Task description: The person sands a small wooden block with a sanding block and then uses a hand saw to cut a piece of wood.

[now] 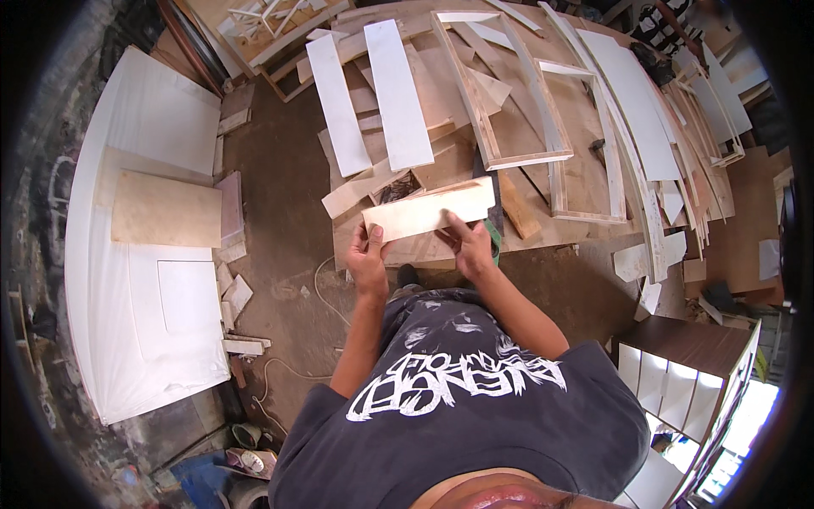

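Observation:
A short, pale wooden board point(415, 215) is held up in front of me, over the near edge of the worktable. My left hand point(367, 257) is closed on its left end, thumb on the upper face. My right hand point(471, 243) grips the lower edge nearer the right end, thumb on top and fingers partly hidden below. Just beyond the board lies a small open wooden box point(396, 188) with dark bits inside, which look like nails or screws. Two long white panels point(397, 93) rest on the table past it.
Wooden frames point(527, 159) lie across the table point(517, 102), with a hammer point(599, 150) near one. Long white strips and sheets point(627, 102) are stacked at right. White-covered furniture point(161, 297) stands at left. A brown-topped cabinet point(682, 343) is at lower right. A cord point(273, 365) trails on the floor.

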Demonstrator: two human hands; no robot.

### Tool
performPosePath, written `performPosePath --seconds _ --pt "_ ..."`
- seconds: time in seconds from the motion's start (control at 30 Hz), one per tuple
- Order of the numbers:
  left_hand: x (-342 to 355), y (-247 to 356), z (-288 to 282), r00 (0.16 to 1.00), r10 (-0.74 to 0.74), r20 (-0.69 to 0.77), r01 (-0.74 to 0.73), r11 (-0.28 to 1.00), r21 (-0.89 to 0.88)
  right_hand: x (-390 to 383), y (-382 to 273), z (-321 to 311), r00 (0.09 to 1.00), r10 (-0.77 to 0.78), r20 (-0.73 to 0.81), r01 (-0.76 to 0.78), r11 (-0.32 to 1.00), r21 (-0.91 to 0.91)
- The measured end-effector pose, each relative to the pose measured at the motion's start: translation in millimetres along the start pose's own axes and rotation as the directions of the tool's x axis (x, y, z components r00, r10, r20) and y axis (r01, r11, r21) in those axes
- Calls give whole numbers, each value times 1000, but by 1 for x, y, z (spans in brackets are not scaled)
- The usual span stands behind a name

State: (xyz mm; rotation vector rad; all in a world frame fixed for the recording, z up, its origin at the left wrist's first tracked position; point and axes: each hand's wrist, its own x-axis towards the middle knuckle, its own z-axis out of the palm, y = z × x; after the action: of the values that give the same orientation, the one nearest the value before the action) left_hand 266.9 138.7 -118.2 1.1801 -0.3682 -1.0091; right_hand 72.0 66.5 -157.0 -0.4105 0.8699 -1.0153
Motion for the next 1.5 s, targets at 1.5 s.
performPosePath --seconds 1.5 --pt "75 -96 -16 596 311 741 -777 456 433 28 39 34 431 -766 477 582 -169 -796"
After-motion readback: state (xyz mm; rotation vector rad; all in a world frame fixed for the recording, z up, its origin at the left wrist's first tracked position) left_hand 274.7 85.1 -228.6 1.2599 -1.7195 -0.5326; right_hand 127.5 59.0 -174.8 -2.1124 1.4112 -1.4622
